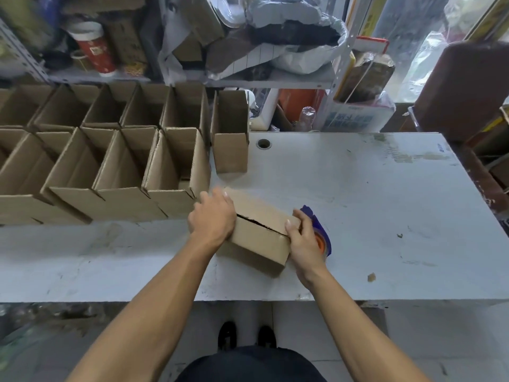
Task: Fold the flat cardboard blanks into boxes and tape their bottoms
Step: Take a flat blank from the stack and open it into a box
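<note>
A small cardboard box [261, 232] lies bottom-up on the grey table [371, 205], its two bottom flaps closed with a dark seam running between them. My left hand [212, 216] presses on the box's left end, fingers curled over its far edge. My right hand [304, 241] grips a blue tape dispenser [321, 230] with an orange roll core against the box's right end, thumb on the flap by the seam. No tape shows on the seam.
Two rows of several folded open boxes [110, 161] fill the table's left side, one more box [230, 133] standing upright behind. A cable hole [264, 143] sits at the back. Cluttered shelves [192, 51] rise behind. The table's front edge is near my legs.
</note>
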